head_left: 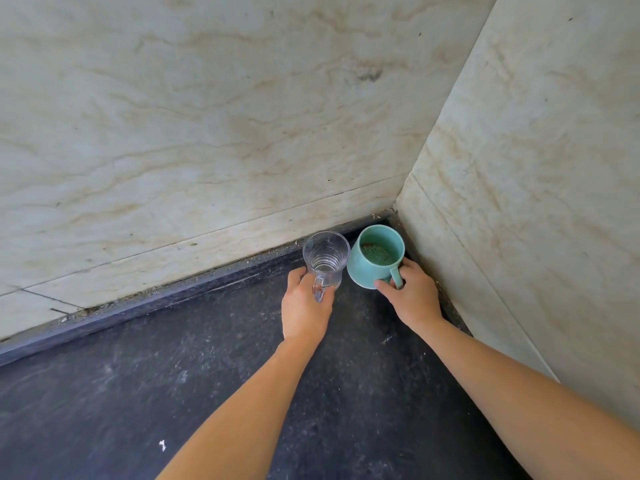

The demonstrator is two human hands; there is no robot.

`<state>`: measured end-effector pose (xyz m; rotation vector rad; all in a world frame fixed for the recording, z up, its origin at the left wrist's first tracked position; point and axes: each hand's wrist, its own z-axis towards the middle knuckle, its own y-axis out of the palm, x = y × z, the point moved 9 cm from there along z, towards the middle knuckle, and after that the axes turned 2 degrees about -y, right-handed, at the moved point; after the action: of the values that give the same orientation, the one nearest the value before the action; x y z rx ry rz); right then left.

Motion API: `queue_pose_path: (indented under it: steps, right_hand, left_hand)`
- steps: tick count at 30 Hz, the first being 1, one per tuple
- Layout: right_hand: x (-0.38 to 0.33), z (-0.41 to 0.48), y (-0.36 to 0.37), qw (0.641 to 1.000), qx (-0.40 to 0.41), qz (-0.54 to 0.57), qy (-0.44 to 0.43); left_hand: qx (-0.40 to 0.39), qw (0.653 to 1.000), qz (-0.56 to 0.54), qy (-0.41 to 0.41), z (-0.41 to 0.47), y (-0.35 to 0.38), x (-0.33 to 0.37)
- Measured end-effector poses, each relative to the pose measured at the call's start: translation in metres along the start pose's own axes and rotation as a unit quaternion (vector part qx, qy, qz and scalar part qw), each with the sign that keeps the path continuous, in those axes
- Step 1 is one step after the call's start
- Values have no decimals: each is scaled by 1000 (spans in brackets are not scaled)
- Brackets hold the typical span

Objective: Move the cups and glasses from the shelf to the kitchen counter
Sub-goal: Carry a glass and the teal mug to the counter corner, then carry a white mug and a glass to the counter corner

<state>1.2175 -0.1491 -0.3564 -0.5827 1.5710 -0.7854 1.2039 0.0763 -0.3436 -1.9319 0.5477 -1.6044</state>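
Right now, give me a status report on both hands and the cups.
Left hand on clear glass mug. Right hand at handle of teal mug. Both mugs on dark counter, in wall corner. Nothing in the way.

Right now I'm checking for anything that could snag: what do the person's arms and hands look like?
Both forearms are bare, with no sleeve in view. The left hand and right hand wear no gloves, and no rings, watch or bracelets show. No cables or markings show.

2 bare forearms, no sleeves, left hand (304, 306), right hand (412, 299)
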Motion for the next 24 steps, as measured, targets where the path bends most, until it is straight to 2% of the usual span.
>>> queue_pose_path:
  steps: [3,6,9,13,19,24]
  right_hand:
    - [-11,-7,-12,998,-18,-53,9]
    - [-34,-14,-35,991,-14,-134,-22]
    - [-69,-20,-57,977,-15,-198,-83]
    - [-138,-33,-71,953,-20,-223,-203]
    - [-248,-69,-63,882,-30,-240,-406]
    - [-330,-120,-47,806,-25,-225,-548]
  left_hand:
    - [-18,998,57,-11,-9,-12,-4]
    - [-25,993,112,10,-19,-38,1]
    - [-19,987,153,48,-28,-73,16]
    - [42,967,231,102,-43,-135,39]
    - [137,923,347,99,-86,-235,53]
    - [221,884,410,49,-166,-316,45]
